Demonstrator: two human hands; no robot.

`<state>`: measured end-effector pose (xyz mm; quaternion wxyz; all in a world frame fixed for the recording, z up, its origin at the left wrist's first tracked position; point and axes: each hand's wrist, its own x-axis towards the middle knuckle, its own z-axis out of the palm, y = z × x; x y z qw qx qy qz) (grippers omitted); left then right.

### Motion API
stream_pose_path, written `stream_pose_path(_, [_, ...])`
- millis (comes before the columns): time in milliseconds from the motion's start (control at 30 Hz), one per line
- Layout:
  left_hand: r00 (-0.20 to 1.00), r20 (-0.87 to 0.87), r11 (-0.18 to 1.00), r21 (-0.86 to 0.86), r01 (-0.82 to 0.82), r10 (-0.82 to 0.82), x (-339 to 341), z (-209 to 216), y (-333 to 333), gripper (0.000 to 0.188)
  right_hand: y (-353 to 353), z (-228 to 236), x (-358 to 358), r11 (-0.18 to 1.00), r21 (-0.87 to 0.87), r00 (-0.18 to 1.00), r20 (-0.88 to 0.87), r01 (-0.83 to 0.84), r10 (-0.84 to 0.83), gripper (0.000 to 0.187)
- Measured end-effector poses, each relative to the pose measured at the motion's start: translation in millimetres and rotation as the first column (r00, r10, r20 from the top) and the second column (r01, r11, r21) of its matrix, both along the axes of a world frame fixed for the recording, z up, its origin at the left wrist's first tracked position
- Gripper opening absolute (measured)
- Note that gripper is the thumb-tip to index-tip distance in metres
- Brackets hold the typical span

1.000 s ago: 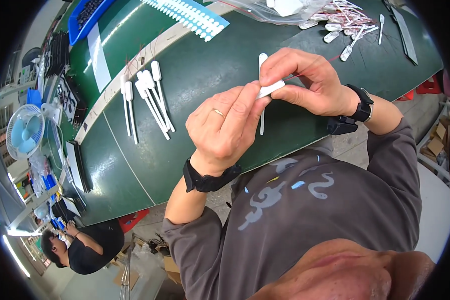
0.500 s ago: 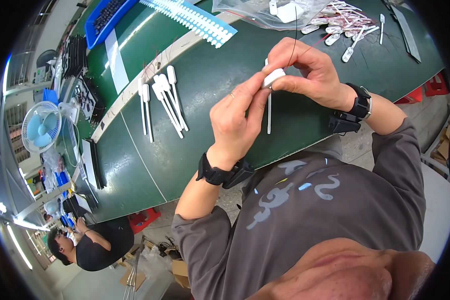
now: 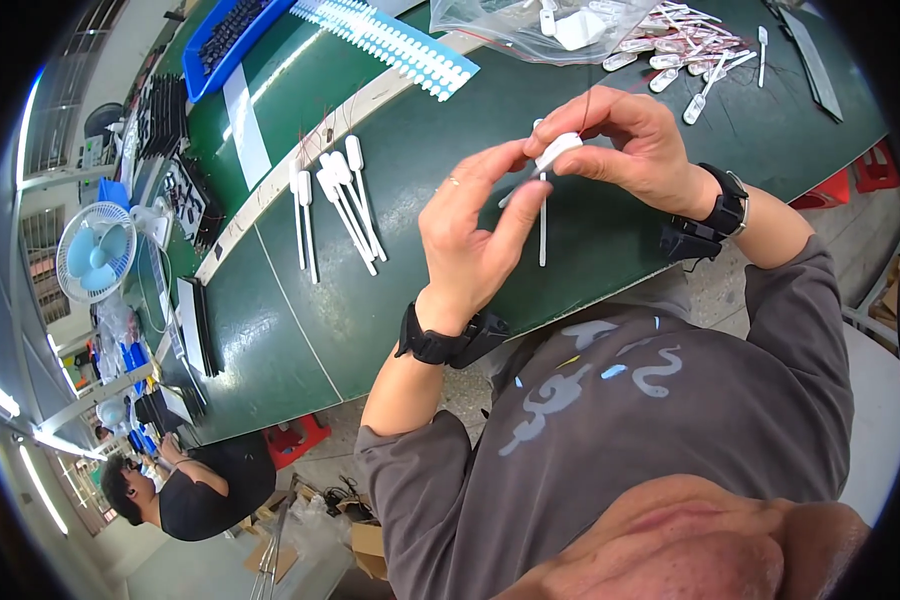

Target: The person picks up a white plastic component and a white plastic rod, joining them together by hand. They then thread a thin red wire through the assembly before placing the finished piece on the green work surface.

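Note:
A small white paddle-headed stick with a thin dark wire is held up between my hands over the green table. My right hand pinches its broad head between thumb and fingertips. My left hand is closed around its narrower end, where a greyish length shows between thumb and fingers; the exact contact is partly hidden. Below them another white stick lies on the table, its upper end covered by my hands. To the left lie several similar white sticks with thin wires at their heads.
A clear plastic bag and a heap of white wired pieces lie at the back right. Farther left are a light-blue sheet of white tabs and a blue bin. Another person sits at lower left, beyond a fan.
My left thumb and index finger have parted somewhat, exposing a greyish length between them. The white head has tilted and shifted slightly right in my right hand. The view has shifted a little.

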<state>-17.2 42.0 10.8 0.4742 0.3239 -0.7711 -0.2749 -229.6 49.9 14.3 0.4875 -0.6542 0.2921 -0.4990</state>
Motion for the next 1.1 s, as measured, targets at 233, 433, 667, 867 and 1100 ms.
stream_pose_path(233, [0.986,0.106,0.991,-0.024,-0.129,0.130,4,-2,-2,0.022,-12,-10,-2,0.989,0.147,0.999,0.042,0.001,-0.007,0.024])
stream_pose_path(433, [0.973,0.168,0.979,-0.154,-0.135,0.161,7,-6,-5,0.017,-17,-13,3,0.986,0.157,0.999,-0.015,0.051,-0.049,0.025])
stream_pose_path(667, [0.958,-0.282,0.584,0.768,0.264,-0.062,11,5,-4,0.024,-21,-13,2,0.962,0.242,0.991,0.087,-0.124,0.106,0.033])
stream_pose_path(867, [0.762,-0.646,0.018,0.762,0.647,-0.033,19,10,-13,0.037,-23,-15,-2,0.957,0.240,0.985,0.089,-0.164,0.147,0.035])
stream_pose_path(1100, [0.977,-0.176,0.707,0.676,0.207,-0.118,4,2,6,0.023,-21,-16,-1,0.951,0.263,0.986,0.078,-0.161,0.145,0.028])
